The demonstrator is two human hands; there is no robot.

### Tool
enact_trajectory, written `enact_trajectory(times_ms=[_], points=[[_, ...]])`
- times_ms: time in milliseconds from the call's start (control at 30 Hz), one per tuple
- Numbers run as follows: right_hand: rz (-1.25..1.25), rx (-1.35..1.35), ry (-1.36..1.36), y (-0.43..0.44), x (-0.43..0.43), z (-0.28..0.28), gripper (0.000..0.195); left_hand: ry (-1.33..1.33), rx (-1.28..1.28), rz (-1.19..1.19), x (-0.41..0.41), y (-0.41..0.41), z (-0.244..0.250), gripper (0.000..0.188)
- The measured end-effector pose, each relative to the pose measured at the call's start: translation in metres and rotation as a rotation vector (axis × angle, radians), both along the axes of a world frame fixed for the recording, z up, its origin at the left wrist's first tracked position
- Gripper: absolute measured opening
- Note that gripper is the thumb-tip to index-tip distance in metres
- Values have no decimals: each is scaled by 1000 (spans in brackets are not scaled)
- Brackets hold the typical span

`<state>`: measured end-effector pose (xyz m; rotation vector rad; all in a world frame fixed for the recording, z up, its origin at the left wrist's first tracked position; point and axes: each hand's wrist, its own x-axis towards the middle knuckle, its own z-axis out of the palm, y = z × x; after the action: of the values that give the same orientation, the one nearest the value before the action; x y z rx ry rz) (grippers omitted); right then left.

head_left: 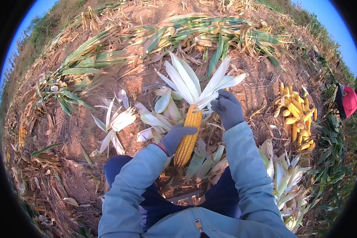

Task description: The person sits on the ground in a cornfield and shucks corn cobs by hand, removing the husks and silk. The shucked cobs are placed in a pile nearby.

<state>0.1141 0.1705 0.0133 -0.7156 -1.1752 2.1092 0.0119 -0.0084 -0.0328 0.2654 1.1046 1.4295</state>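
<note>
A yellow ear of corn (189,142) is in front of me, its kernels bare and its pale husk leaves (193,80) peeled back and fanned away from me. My left hand (177,135), in a grey glove, grips the ear around its middle, thumb across the kernels. My right hand (228,107), gloved alike, is at the base of the husk with fingers curled against the leaves on the right side. Its fingertips are partly hidden, so I cannot tell how firmly it holds them. Below the ear, loose husks (200,162) lie between my knees.
Husked corn ears (297,111) are piled on the soil at the right. Stripped husks (288,178) are heaped nearer me on that side, others (116,125) lie left. Cut corn stalks (178,32) stretch across the far ground. A pink item (350,101) shows at the right edge.
</note>
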Motion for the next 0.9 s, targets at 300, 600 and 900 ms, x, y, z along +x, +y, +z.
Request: enact_trajectory(times_ms=[300,600,900], points=[[155,481,-169,-26,-13,-24,37,94,18,-24,5,-4,17,42],[-386,265,57,-25,-37,-37,37,101,82,-40,33,1,19,44],[-411,-184,270,-27,-45,-13,23,192,60,22,33,4,11,50]])
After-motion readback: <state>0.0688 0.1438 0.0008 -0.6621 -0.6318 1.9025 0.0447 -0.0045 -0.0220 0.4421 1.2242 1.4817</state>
